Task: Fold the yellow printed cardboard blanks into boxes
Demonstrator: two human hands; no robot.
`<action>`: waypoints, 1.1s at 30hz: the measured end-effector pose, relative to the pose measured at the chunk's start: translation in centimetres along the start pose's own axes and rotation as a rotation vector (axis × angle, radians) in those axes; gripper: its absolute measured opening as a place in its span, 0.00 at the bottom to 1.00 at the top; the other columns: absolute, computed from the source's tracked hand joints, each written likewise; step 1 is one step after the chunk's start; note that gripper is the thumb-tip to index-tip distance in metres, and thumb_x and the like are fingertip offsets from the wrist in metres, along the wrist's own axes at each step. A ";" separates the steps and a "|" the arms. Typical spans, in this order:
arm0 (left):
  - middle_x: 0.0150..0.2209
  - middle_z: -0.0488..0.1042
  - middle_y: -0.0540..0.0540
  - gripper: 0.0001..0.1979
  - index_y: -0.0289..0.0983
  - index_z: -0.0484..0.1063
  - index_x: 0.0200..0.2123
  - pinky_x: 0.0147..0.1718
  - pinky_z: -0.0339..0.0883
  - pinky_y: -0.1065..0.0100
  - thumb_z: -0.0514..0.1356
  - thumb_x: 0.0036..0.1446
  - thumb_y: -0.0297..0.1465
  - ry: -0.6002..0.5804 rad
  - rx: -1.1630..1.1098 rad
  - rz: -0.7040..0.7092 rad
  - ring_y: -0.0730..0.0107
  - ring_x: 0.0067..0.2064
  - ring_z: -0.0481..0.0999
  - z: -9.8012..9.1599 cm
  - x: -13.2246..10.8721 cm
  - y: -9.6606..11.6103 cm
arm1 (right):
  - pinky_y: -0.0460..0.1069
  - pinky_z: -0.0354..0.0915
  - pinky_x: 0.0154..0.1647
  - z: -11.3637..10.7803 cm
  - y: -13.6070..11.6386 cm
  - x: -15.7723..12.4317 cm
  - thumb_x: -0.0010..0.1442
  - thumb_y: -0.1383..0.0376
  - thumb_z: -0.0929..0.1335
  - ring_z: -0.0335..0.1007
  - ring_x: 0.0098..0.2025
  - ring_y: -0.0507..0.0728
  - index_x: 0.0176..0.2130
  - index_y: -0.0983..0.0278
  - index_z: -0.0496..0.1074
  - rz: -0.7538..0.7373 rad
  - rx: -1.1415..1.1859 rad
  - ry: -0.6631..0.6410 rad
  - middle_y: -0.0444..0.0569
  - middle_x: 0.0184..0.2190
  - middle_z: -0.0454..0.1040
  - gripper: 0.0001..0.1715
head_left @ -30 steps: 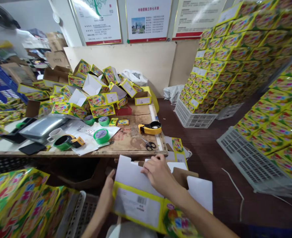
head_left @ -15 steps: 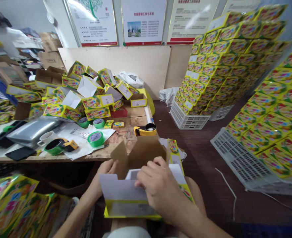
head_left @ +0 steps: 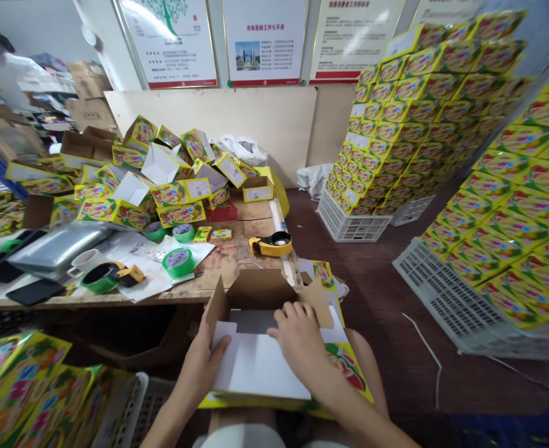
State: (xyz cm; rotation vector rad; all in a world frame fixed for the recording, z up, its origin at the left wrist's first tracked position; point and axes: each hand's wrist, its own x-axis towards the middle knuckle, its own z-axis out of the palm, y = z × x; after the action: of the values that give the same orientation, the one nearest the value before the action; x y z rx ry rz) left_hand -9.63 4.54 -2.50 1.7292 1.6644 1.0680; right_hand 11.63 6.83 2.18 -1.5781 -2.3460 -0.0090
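Head view: the open yellow fruit-print carton (head_left: 262,358) is on the person's side of the worktable (head_left: 227,264), its long side running left to right along the table's near edge. It sits between both hands, so neither is clearly nearer. The left hand (head_left: 209,351) holds its left end, thumb on the white flap (head_left: 255,376). The right hand (head_left: 299,339) bends its fingers over that flap's right part; I can't tell if they pinch it.
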 end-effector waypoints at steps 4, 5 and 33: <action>0.67 0.49 0.45 0.37 0.46 0.36 0.67 0.63 0.45 0.51 0.43 0.58 0.17 -0.150 0.391 0.367 0.61 0.67 0.47 0.2 0.1 -0.2 | 0.61 0.54 0.57 -2.5 1.2 -2.8 0.61 0.66 0.64 0.59 0.57 0.64 0.54 0.63 0.64 0.004 0.146 0.591 0.56 0.54 0.65 0.20; 0.67 0.48 0.46 0.39 0.46 0.34 0.67 0.63 0.45 0.50 0.42 0.56 0.15 -0.192 0.478 0.434 0.62 0.67 0.46 0.4 0.1 0.0 | 0.62 0.54 0.58 -2.9 1.2 -3.7 0.61 0.64 0.64 0.56 0.60 0.65 0.60 0.63 0.57 0.069 0.188 0.679 0.58 0.58 0.60 0.28; 0.47 0.76 0.39 0.22 0.35 0.71 0.49 0.44 0.70 0.62 0.63 0.51 0.37 0.046 -0.760 -0.825 0.54 0.48 0.76 1.7 -0.4 -0.1 | 0.57 0.56 0.50 3.0 3.2 1.2 0.50 0.57 0.71 0.63 0.47 0.60 0.40 0.60 0.64 0.079 0.336 0.029 0.48 0.43 0.68 0.20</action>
State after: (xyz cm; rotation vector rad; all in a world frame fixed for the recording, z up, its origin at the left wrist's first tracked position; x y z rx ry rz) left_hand -8.26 4.38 -3.61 0.4646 1.4734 1.0917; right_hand 13.32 9.73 -0.91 -1.4889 -2.1255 0.3583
